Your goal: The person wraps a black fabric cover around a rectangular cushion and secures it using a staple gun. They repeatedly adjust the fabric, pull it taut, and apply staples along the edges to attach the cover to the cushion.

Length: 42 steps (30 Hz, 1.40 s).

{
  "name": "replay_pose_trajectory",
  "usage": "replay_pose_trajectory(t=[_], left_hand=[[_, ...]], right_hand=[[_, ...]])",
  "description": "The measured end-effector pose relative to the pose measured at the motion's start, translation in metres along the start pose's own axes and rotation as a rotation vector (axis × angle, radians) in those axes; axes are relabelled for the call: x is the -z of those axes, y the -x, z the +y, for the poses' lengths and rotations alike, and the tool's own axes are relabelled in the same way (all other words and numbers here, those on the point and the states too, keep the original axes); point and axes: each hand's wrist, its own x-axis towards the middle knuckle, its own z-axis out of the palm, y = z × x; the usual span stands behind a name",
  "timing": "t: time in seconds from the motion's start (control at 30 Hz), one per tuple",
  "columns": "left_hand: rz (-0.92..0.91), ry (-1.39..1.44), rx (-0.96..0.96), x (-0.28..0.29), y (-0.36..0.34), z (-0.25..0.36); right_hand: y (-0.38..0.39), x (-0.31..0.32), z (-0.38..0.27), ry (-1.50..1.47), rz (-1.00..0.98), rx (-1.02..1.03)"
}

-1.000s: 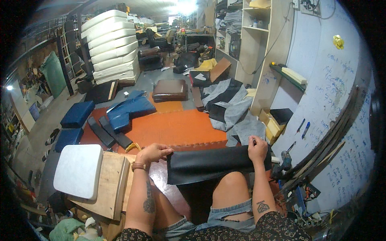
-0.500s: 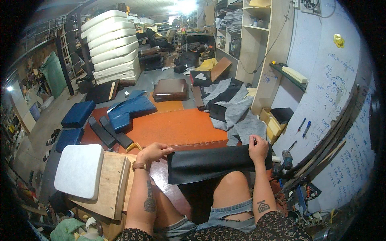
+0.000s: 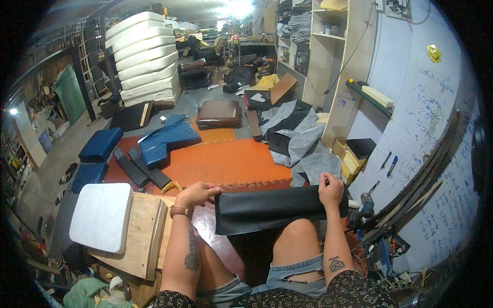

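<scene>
Between my hands a strip of black leather-like material (image 3: 272, 209) is stretched out sideways above my knees. The left hand (image 3: 199, 194) pinches its upper left corner between thumb and fingers. Toward the strip's right end, my right hand (image 3: 330, 190) grips the upper edge, fingers curled with the thumb on top. The lower edge hangs loose and dips at the left, touching or nearly touching my right knee. Just beyond the strip lies an orange padded surface (image 3: 226, 161).
To my left a white cushion (image 3: 100, 218) rests on a wooden board (image 3: 137, 233). Blue covering (image 3: 167, 143), dark strips (image 3: 131, 169) and a brown cushion (image 3: 219, 113) lie ahead. Grey fabric (image 3: 292, 133) is heaped at right, near a power drill (image 3: 366, 204). White foam blocks (image 3: 144, 61) stand stacked behind.
Both hands keep their grip on the black strip, which stays stretched in nearly the same place. Only a very slight shift of the whole view shows.
</scene>
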Motion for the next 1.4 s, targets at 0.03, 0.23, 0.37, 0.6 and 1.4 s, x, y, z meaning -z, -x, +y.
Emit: replay_pose_trajectory(t=[0.03, 0.23, 0.37, 0.6, 1.4], left_hand=[[0.008, -0.011, 0.002, 0.000, -0.001, -0.001], [0.031, -0.031, 0.004, 0.009, -0.003, -0.016], [0.006, 0.022, -0.038, 0.012, -0.002, -0.023], [0.050, 0.052, -0.010, 0.011, 0.004, -0.013], [0.056, 0.096, 0.003, 0.009, -0.003, -0.016]], right_hand=[[0.000, 0.000, 0.001, 0.008, -0.001, -0.003], [-0.001, -0.003, 0.005, -0.013, 0.005, -0.001], [0.000, -0.003, 0.005, 0.009, -0.025, -0.024], [0.000, -0.001, 0.004, 0.020, -0.013, -0.022], [-0.001, 0.005, -0.006, 0.050, -0.038, -0.035]])
